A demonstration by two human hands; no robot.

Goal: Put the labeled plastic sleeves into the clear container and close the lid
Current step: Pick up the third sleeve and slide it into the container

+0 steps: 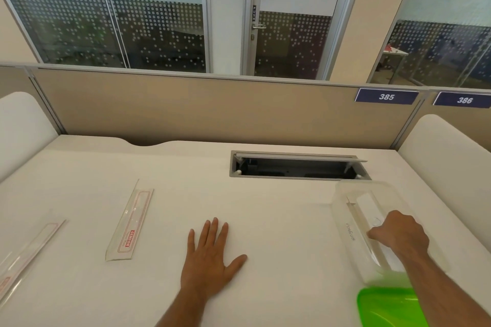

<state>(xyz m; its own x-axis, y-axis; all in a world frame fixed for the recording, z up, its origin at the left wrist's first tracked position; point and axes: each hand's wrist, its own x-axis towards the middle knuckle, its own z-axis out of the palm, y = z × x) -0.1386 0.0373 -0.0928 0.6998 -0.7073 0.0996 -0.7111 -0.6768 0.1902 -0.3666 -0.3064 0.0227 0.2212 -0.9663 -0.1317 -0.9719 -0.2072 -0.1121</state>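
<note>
Two clear plastic sleeves with red labels lie flat on the white desk: one sleeve (130, 223) left of centre, the other sleeve (25, 255) at the far left edge, partly cut off. My left hand (211, 257) rests flat on the desk with fingers spread, holding nothing. A clear rectangular container (353, 223) stands at the right, its long side towards me. My right hand (401, 233) is inside it, fingers curled around the near rim or something within; what it grips is hard to make out. A bright green lid (385, 308) lies just in front of the container.
An open cable hatch (297, 166) is cut into the desk behind the container. A beige partition (212, 109) closes the back of the desk, and white rounded side panels (21, 125) stand at both ends.
</note>
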